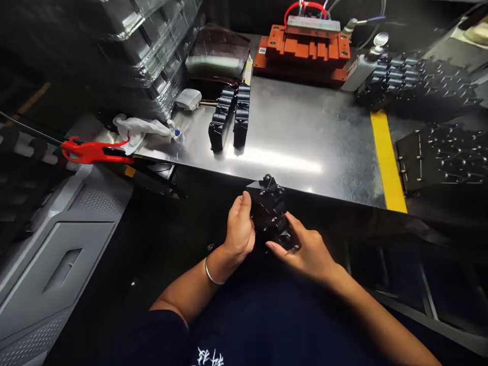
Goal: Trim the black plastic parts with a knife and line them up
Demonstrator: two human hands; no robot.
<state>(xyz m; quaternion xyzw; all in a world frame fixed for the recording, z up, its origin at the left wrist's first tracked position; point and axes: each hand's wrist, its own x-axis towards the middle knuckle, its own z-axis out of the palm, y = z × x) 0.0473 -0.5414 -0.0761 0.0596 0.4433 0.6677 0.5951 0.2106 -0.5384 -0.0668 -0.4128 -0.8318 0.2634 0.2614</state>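
left hand [239, 226], right hand [307, 249], black part [268, 206] between

Left hand [240, 223] clasping, thumb upward, right hand [308, 249] in wide pinch, both before workbench [290, 122]'s near edge

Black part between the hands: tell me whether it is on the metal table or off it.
Off: the left hand and right hand hold the black part in front of the metal table.

Metal bench [290, 122] under black parts [241, 109], orange fixture [303, 50].
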